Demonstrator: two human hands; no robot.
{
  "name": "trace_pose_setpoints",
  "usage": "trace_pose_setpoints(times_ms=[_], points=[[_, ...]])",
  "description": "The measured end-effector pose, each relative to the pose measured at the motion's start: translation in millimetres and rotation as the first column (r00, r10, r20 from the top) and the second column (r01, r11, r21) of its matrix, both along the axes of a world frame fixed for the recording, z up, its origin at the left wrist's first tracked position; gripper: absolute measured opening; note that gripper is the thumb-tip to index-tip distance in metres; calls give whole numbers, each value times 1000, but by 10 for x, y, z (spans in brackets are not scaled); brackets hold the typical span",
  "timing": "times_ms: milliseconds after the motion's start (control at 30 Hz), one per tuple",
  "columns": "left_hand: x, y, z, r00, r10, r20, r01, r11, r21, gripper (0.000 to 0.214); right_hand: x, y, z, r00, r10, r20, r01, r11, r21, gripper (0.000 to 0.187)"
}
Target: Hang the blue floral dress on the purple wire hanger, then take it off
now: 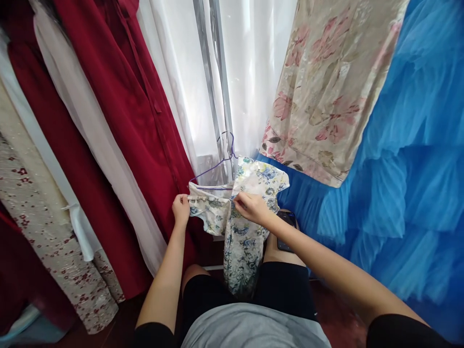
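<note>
A small floral dress (243,227), white with blue and yellow flowers, hangs down between my knees on a purple wire hanger (217,164). My left hand (180,209) is closed on the dress's left shoulder edge. My right hand (251,207) pinches the fabric near the neckline, fingers pressed together. The hanger's hook (229,141) stands up in front of the window frame. A dark phone (287,227) rests on my right thigh, partly hidden by my right forearm.
Dark red gowns (123,96) and a white sheer one hang at the left, with beaded fabric (43,232) beyond. White curtains (253,72) cover the window ahead. A beige floral dress (333,82) and a blue tulle gown (416,183) fill the right.
</note>
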State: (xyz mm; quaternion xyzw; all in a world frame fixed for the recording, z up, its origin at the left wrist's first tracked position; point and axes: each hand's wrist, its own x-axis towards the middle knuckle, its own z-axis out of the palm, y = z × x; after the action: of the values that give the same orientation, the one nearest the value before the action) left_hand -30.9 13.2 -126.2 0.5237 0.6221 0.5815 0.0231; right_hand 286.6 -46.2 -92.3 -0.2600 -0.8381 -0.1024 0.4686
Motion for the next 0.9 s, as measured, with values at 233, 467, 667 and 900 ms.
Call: trace_pose_setpoints(times_ms=[233, 467, 667, 900], points=[[622, -458, -583, 946, -311, -92, 298, 946, -126, 24, 826, -90, -487, 984, -177, 11, 171, 931, -323, 11], [1580, -858, 444, 745, -641, -183, 661, 746, 82, 26, 846, -345, -171, 997, 73, 26, -50, 858, -511, 46], [2109, -1010, 931, 510, -814, -278, 831, 550, -84, 32, 430, -508, -137, 884, 249, -395, -463, 357, -811, 26], [2124, -723, 380, 199, -980, 6, 935, 188, -300, 80, 670, -832, 89, 738, 54, -673, -672, 162, -723, 37]])
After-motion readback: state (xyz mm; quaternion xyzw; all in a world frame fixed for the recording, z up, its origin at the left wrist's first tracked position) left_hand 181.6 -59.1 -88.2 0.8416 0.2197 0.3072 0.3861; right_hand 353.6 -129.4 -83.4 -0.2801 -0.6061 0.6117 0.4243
